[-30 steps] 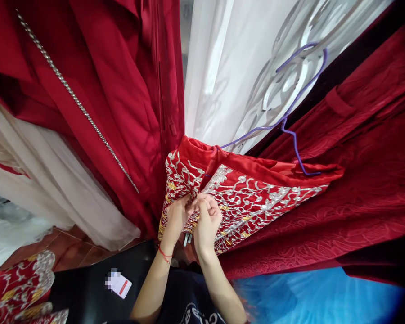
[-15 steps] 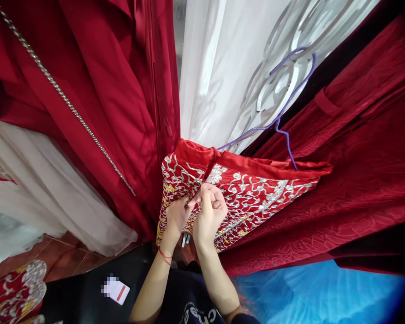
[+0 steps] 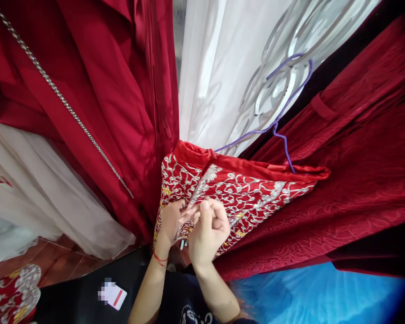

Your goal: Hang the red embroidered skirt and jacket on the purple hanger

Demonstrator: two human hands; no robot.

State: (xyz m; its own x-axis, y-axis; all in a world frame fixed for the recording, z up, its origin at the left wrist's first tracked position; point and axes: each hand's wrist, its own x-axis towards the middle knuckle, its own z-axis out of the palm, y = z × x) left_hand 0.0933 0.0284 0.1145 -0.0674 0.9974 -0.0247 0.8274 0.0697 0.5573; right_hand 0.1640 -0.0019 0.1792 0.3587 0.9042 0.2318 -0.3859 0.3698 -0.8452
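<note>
A red garment with silver and gold embroidery (image 3: 249, 191) hangs in front of me on a purple wire hanger (image 3: 280, 121). My left hand (image 3: 170, 220), a red string on its wrist, pinches the garment's front edge near the middle. My right hand (image 3: 209, 229) is closed beside it, its fingertips meeting the left hand's on the same edge. A small metal piece (image 3: 182, 244) shows just below the hands.
Plain red dresses (image 3: 114, 90) hang at the left, one with a sparkly strap (image 3: 64, 101). A white sheer garment (image 3: 222, 67) hangs behind. Dark red textured cloth (image 3: 357, 157) fills the right. A white tag (image 3: 112, 294) lies on black cloth below; blue fabric (image 3: 317, 294) lies at lower right.
Both hands have shifted a little along the embroidered front edge, the right hand closing more tightly. The view has drifted slightly; the garment hangs as before.
</note>
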